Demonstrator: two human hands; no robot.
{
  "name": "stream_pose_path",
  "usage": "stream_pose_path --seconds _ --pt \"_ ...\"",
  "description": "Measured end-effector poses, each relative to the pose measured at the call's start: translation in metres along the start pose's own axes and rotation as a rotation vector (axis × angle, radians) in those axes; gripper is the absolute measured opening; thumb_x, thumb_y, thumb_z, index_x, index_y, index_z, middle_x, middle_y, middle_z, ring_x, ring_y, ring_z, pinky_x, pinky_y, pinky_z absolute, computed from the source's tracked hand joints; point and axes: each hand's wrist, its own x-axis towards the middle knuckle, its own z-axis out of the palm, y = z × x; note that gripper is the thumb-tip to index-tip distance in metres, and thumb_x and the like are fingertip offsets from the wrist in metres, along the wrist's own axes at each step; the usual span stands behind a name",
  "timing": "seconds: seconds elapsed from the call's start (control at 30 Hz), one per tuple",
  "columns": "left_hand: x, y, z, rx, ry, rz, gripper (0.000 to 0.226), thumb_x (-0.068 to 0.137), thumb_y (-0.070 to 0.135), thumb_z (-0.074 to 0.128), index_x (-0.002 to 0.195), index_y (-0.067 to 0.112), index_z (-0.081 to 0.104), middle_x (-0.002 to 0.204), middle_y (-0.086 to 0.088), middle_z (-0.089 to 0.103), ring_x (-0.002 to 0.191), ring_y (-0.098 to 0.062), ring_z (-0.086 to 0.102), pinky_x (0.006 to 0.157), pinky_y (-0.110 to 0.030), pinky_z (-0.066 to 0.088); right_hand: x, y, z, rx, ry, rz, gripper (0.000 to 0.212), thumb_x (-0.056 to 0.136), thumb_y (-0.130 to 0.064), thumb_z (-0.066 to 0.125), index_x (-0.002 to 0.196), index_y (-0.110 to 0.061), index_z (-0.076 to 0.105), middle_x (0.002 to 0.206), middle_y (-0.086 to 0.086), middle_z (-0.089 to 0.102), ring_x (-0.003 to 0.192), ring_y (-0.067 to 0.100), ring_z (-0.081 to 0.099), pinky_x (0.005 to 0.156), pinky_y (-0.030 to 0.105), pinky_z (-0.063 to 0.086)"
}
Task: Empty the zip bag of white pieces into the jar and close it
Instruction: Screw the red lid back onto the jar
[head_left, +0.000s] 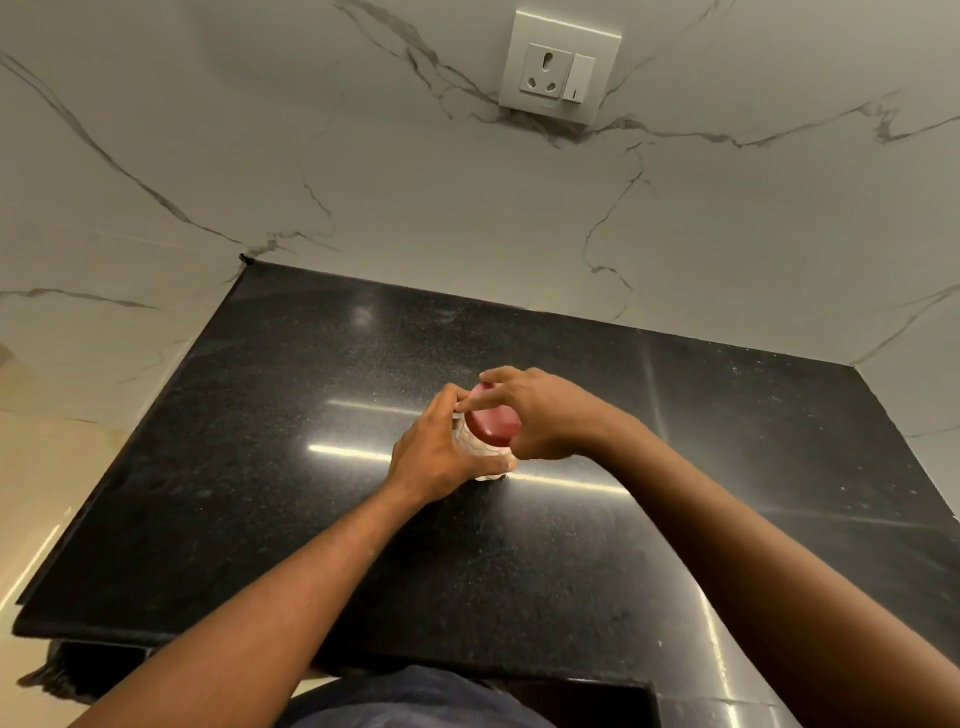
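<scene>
Jar (480, 451): sitting mid-way across the black counter (260, 467), mostly hiding behind both hands; white pieces are showing through its side.
Lid (493, 425): red, sitting on the jar's top, tilting toward me.
Left hand (439, 452): wrapping closed around the jar's body.
Right hand (540, 415): curling over the lid, fingers gripping its rim.
Jar base: barely peeking out below the left hand.
</scene>
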Motion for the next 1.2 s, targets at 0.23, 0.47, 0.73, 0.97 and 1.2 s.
stream_pose_path --seconds 0.23,0.47,0.73,0.97,1.2 --pt "-0.001 -0.001 0.004 -0.002 0.022 -0.017 0.082 0.046 0.075 0.087 0.110 0.049 0.042 0.109 0.025 0.064 0.098 -0.010 0.065 0.071 -0.043 0.061 0.032 -0.008 0.015 -0.204 0.318 0.283 0.067 0.076 -0.082 0.057 0.074 -0.015 0.063 0.063 -0.001 0.057 0.059 0.018 0.058 0.047 0.024 0.034" --pt "-0.004 0.005 0.001 0.036 0.005 0.011 0.087 0.049 0.073 0.085 0.120 0.049 0.040 0.123 0.020 0.060 0.108 -0.012 0.063 0.087 -0.044 0.059 0.028 -0.001 0.008 -0.268 0.266 0.322 0.077 0.094 -0.082 0.030 0.077 -0.015 0.065 0.071 0.006 0.064 0.059 0.018 0.058 0.056 0.029 0.045" --pt "-0.004 0.006 -0.001 0.076 0.026 -0.005 0.086 0.048 0.075 0.084 0.112 0.042 0.038 0.111 0.015 0.062 0.096 -0.015 0.065 0.081 -0.045 0.060 0.011 0.001 0.000 -0.177 0.119 -0.030 0.069 0.085 -0.051 0.074 0.149 -0.037 0.053 0.132 0.003 0.065 0.104 0.018 0.062 0.081 0.031 0.052" --pt "-0.005 0.007 0.001 0.096 0.030 0.012 0.085 0.052 0.075 0.084 0.114 0.042 0.037 0.115 0.014 0.063 0.101 -0.016 0.065 0.081 -0.045 0.060 0.021 -0.007 0.021 -0.276 0.368 0.377 0.084 0.084 -0.092 0.030 0.069 -0.016 0.062 0.058 0.001 0.054 0.051 0.016 0.052 0.048 0.025 0.041" --pt "-0.004 0.005 0.000 0.095 0.031 0.002 0.084 0.051 0.082 0.082 0.110 0.042 0.037 0.108 0.015 0.064 0.091 -0.013 0.066 0.073 -0.038 0.057 0.014 0.010 0.016 -0.140 0.150 0.161 0.091 0.077 -0.076 0.066 0.154 -0.033 0.042 0.129 0.004 0.060 0.091 0.016 0.051 0.069 0.030 0.042"
